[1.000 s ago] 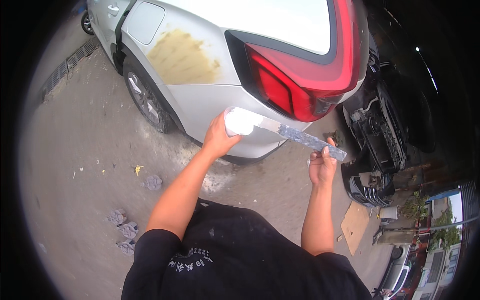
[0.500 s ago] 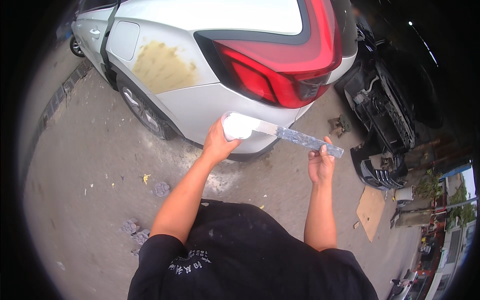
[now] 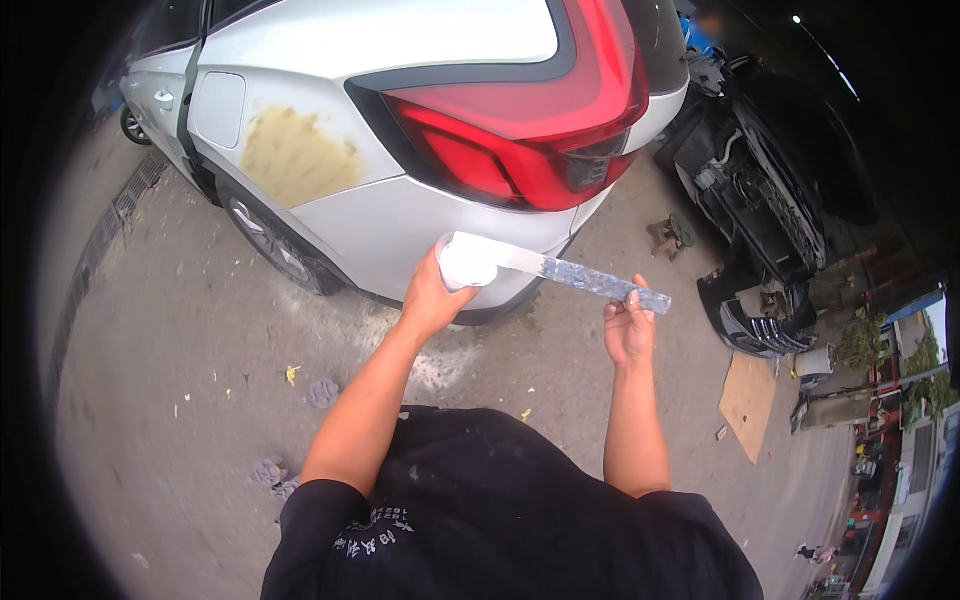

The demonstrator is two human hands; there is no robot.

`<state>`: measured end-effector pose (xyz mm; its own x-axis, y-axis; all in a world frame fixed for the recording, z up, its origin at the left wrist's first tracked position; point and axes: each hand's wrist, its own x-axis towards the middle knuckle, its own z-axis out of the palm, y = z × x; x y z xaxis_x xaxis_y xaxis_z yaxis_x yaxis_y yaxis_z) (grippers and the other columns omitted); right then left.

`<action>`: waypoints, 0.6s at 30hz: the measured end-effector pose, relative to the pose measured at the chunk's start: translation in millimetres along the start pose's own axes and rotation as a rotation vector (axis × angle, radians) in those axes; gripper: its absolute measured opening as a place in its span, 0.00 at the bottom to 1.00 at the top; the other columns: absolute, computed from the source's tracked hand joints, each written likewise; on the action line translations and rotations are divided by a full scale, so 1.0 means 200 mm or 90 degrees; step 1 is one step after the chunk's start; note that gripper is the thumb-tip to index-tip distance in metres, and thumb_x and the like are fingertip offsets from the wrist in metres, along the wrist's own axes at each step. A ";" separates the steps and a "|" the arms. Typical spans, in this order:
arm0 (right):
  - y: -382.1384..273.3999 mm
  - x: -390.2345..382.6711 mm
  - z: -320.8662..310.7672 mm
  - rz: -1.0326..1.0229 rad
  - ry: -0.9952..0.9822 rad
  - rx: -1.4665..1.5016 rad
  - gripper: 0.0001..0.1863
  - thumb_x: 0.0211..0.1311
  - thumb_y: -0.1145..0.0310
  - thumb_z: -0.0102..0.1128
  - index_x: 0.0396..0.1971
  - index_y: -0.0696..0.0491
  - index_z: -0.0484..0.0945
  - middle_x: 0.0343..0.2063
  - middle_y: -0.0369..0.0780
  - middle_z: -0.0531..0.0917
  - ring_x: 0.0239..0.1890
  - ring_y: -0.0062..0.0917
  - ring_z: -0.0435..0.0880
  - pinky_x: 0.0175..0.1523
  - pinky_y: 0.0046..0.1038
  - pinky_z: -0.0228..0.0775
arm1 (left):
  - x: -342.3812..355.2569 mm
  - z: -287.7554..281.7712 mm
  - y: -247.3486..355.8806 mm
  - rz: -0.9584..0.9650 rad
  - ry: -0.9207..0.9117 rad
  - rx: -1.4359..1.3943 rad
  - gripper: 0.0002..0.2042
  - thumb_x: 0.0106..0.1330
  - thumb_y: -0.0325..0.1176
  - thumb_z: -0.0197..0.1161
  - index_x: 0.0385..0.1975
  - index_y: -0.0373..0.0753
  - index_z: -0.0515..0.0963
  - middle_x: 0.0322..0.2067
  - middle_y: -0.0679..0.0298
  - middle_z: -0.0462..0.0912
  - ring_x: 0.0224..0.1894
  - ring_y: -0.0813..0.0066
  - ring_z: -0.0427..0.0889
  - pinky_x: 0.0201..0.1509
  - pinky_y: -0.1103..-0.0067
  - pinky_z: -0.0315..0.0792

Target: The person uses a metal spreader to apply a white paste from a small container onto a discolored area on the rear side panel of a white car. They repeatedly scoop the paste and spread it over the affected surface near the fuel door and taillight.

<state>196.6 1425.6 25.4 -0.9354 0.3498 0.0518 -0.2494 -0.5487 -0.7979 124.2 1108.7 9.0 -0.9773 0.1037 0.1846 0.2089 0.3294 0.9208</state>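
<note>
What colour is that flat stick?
The stick is blotchy bluish-grey and whitish, best in the head view.

Over the last second the view swung, and the car (image 3: 365, 235) slid leftward in it, its tail light (image 3: 545, 110) and tan patch (image 3: 300, 155) going along. The left hand (image 3: 435, 290) and cup (image 3: 468, 268) came nearer below the light; the right hand (image 3: 630, 330) and strip (image 3: 595, 280) drifted slightly left. The stool (image 3: 671, 235), earlier just above the strip, stood well clear. A blurred figure in blue (image 3: 700, 36) appeared top right, and the lowest rag vanished behind the left sleeve (image 3: 318, 515).
</note>
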 end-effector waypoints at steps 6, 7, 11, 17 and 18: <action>0.03 0.00 -0.08 0.018 0.007 0.027 0.17 0.64 0.70 0.59 0.52 0.46 0.72 0.34 0.30 0.79 0.34 0.19 0.75 0.38 0.23 0.70 | 0.00 0.04 0.00 0.003 -0.013 0.010 0.38 0.48 0.40 0.71 0.60 0.35 0.63 0.53 0.49 0.73 0.58 0.53 0.71 0.61 0.67 0.66; 0.04 0.00 -0.08 0.022 0.008 0.028 0.17 0.64 0.70 0.59 0.52 0.46 0.73 0.33 0.30 0.79 0.34 0.19 0.75 0.38 0.23 0.70 | 0.00 0.04 -0.01 0.001 -0.010 0.015 0.38 0.48 0.40 0.71 0.60 0.35 0.63 0.53 0.49 0.74 0.58 0.53 0.72 0.61 0.67 0.66; 0.04 0.01 -0.09 0.021 0.007 0.031 0.16 0.63 0.70 0.60 0.51 0.46 0.73 0.33 0.30 0.80 0.33 0.19 0.76 0.37 0.22 0.70 | 0.01 0.05 0.00 0.003 -0.017 0.021 0.38 0.48 0.41 0.71 0.60 0.34 0.63 0.53 0.49 0.74 0.57 0.52 0.72 0.61 0.67 0.66; 0.03 0.02 -0.09 0.018 -0.013 0.025 0.17 0.62 0.70 0.61 0.51 0.47 0.73 0.34 0.31 0.80 0.34 0.19 0.77 0.36 0.23 0.70 | -0.01 0.05 -0.04 0.000 -0.020 0.022 0.38 0.48 0.41 0.71 0.60 0.35 0.63 0.54 0.49 0.73 0.58 0.52 0.70 0.61 0.66 0.66; 0.02 0.01 -0.07 0.012 -0.018 0.017 0.17 0.62 0.70 0.61 0.51 0.48 0.73 0.34 0.31 0.80 0.34 0.19 0.78 0.36 0.23 0.71 | -0.01 0.05 -0.04 0.000 -0.018 0.026 0.38 0.48 0.41 0.71 0.60 0.35 0.63 0.54 0.48 0.72 0.59 0.52 0.70 0.61 0.66 0.65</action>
<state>196.3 1434.9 13.3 -0.9466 0.3177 0.0547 -0.2384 -0.5756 -0.7822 124.4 1115.7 -2.1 -0.9760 0.1304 0.1742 0.2108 0.3676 0.9058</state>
